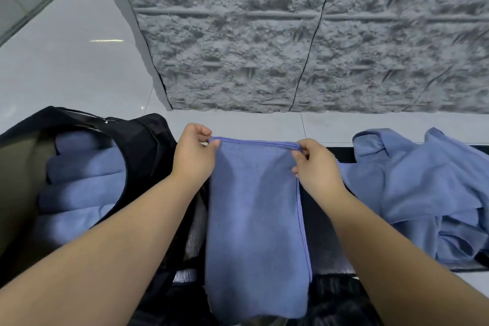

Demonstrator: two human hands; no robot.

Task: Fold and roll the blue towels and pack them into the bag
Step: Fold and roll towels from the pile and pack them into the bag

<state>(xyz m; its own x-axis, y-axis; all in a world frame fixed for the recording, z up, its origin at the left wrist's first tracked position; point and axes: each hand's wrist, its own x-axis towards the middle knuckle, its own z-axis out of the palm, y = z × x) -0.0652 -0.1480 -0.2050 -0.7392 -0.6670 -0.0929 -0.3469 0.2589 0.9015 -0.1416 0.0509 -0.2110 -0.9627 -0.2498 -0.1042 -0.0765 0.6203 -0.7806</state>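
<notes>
Blue towel [254, 209] folded into a long narrow strip, laid lengthwise toward the person on dark bench, near end hanging over the edge; far corners pinched up, L & R; black bag [143, 145] at left, unzipped, w/ several rolled blue towels [84, 180] packed side by side inside; loose blue towels [423, 188] crumpled in a heap at right.

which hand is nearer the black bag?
Left. The left hand pinches the far left corner of the folded blue towel, right beside the black bag. The right hand pinches the towel's far right corner, the towel's width farther from the bag.
</notes>
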